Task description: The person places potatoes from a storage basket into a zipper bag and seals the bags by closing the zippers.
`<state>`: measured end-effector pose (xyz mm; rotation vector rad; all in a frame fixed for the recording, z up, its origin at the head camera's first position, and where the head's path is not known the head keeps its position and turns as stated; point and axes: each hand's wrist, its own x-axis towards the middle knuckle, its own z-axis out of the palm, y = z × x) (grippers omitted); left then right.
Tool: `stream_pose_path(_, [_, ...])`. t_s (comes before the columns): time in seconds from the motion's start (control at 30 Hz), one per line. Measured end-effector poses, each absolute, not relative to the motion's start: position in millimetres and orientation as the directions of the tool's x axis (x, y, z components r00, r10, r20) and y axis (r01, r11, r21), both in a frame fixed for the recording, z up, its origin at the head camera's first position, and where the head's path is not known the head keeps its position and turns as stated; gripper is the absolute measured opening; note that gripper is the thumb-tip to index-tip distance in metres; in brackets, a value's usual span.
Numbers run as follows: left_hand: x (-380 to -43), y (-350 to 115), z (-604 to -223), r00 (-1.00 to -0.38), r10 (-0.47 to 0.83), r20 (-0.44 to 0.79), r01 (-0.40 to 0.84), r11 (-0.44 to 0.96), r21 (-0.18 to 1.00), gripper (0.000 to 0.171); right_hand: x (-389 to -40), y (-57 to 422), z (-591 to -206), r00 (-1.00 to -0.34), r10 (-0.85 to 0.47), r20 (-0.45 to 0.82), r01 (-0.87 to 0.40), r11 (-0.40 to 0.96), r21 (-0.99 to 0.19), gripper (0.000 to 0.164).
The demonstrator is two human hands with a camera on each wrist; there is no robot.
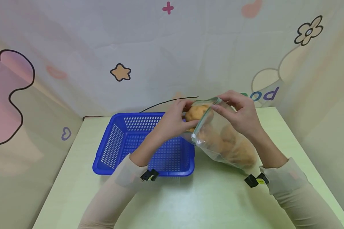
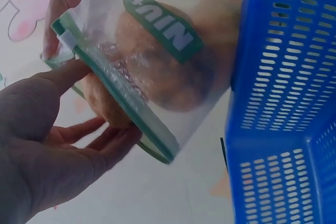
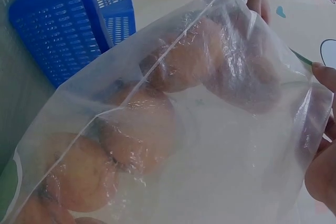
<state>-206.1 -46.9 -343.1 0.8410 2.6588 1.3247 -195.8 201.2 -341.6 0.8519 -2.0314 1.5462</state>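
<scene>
A clear zip bag (image 1: 213, 155) with a green slider rim leans over the table, holding several potatoes (image 1: 243, 154) in its lower part. At its open mouth, my left hand (image 1: 175, 120) grips a tan potato (image 1: 196, 112) between thumb and fingers. The left wrist view shows that potato (image 2: 105, 100) partly behind the bag's green rim, with the thumb against the edge. My right hand (image 1: 240, 113) pinches the far end of the rim between thumb and fingers. Through the plastic, the right wrist view shows potatoes (image 3: 139, 129) lying in a row.
A blue perforated basket (image 1: 143, 173) stands left of the bag on the pale table (image 1: 172, 203), under my left forearm. The bag's mouth overlaps its right rim. A patterned cloth (image 1: 149, 41) hangs behind and at both sides. Each wrist carries a small black camera mount (image 1: 149, 175).
</scene>
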Motion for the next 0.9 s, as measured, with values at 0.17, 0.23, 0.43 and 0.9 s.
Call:
stream_pose_path(0.17, [-209.1,-57.8,-350.6,-0.847,0.491,0.204,0.427,0.398,0.812,0.053,-196.1,204.7,-342.0,-0.722,-0.189,0.666,-0.692,0.183,-0.698,0.021])
stream_pose_path(0.23, [-209.7,-63.1,-352.6,-0.839,0.490,0.238,0.460,0.402,0.792,0.050,-196.3,205.7,-342.2,-0.724,-0.186,0.665,-0.690,0.178,-0.702,0.021])
stream_pose_path(0.43, [-210.6,-89.6,-357.7,-0.826,0.538,0.170,0.461,0.470,0.753,0.079,-195.7,207.9,-342.7,-0.720,-0.191,0.667,-0.694,0.179,-0.698,0.023])
stream_pose_path(0.9, [-216.3,-92.1,-374.3,-0.784,0.619,0.039,0.437,0.507,0.743,0.062,-192.6,226.6,-335.2,-0.752,-0.341,0.564,-0.655,0.479,-0.584,0.021])
